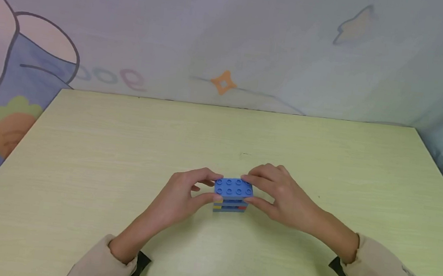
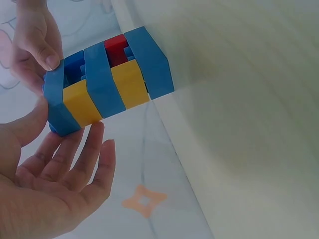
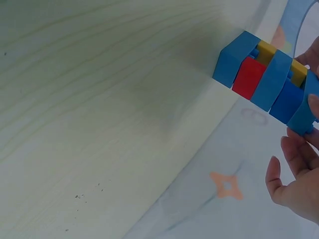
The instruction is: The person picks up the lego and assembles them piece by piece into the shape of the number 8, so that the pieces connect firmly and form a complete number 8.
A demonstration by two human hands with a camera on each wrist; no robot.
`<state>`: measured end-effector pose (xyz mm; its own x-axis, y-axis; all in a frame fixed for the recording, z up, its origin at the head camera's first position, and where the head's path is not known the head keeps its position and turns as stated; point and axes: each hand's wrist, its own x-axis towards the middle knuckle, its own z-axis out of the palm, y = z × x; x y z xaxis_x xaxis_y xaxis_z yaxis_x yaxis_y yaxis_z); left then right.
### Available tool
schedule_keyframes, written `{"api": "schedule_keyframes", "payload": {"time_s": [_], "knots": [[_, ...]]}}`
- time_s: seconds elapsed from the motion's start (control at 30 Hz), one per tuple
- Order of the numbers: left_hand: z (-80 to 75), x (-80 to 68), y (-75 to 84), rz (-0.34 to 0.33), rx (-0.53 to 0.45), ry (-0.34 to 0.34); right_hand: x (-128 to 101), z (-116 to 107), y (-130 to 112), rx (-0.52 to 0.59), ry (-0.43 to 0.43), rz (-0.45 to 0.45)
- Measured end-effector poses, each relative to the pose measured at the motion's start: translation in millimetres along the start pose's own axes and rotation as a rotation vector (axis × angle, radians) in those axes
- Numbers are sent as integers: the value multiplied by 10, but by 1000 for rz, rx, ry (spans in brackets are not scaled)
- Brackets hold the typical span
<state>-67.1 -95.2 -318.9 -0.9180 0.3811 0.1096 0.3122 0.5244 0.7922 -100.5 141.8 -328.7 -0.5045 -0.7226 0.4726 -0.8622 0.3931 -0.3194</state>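
The left hand pinches the left end of the stacked blue, yellow and red plastic brick block between thumb and curled fingers. The right hand pinches its right end likewise, on the pale wooden table.

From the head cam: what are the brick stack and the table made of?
Brick stack: looks like moulded plastic with a smooth finish; sign is the uniform solid colours (blue, yellow, red), crisp edges and round studs on top. Table: pale wood-grain surface, matte; fine parallel grain lines show in the wrist views. Solid wood or printed laminate can't be told apart. The left hand and right hand hold the stack.
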Motion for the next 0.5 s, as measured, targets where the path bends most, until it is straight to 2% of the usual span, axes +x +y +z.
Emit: {"api": "schedule_keyframes", "payload": {"time_s": [0.2,0.33,0.5], "knots": [[4,-12,10,18,28,-1,-29,-5,-13,148,-47,135],[10,-21,10,32,50,16,-44,-25,2,276,-72,178],[35,19,14,17,48,56,-20,-64,45,330,-80,266]]}}
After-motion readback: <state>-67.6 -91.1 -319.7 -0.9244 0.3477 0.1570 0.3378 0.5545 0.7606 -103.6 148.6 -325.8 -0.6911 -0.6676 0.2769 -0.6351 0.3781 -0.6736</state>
